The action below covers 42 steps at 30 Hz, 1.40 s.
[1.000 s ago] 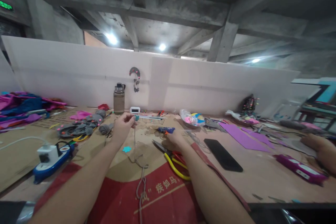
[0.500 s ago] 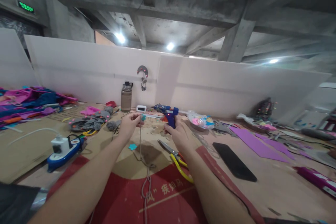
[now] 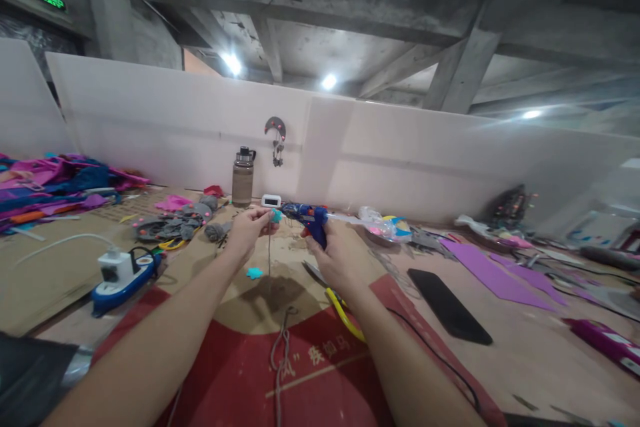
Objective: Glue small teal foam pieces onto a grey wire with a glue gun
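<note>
Over brown cardboard (image 3: 231, 307), the left hand (image 3: 250, 230) pinches a turquoise piece (image 3: 275, 215) just in front of a blue glue gun (image 3: 316, 221) gripped in the right hand (image 3: 337, 255).

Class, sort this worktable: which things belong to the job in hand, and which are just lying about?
Job in hand:
blue glue gun, in the right hand
turquoise piece, pinched in the left hand
grey cord, hanging below it
loose turquoise flower, probably

Apparently just lying about:
black phone
water bottle
purple sheet
yellow-handled scissors, unheld
</note>
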Motion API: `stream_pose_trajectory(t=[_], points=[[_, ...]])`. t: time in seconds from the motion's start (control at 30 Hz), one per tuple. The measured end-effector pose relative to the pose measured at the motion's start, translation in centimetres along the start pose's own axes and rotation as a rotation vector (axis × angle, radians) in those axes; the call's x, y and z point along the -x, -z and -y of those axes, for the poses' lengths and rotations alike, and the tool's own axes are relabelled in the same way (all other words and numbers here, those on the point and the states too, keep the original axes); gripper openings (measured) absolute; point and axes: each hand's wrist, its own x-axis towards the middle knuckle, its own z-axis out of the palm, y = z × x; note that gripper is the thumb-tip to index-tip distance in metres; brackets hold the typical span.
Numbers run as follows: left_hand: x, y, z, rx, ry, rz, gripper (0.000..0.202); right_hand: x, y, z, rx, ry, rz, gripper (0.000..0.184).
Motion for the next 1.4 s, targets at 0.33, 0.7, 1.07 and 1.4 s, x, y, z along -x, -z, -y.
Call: stream_pose_trajectory(t=[0.33, 0.7, 1.07, 1.4], points=[[0.4, -0.4, -0.4, 0.006, 0.043, 0.023, 0.033, 0.2, -0.7, -1.0, 0.026, -0.007, 0.023, 0.026], [0.3, -0.5, -0.1, 0.0, 0.027, 0.027, 0.031, 0.4, 0.0, 0.5, 0.171, -0.01, 0.023, 0.022], [0.0, -0.1, 1.2, -0.012, 0.012, 0.037, 0.027, 0.4, 0.7, 2.5, 0.23, -0.004, 0.033, 0.02], [0.2, -0.2, 0.7, 0.026, 0.04, 0.028, 0.031, 0.4, 0.4, 2.0, 0.243, -0.006, 0.002, 0.022]])
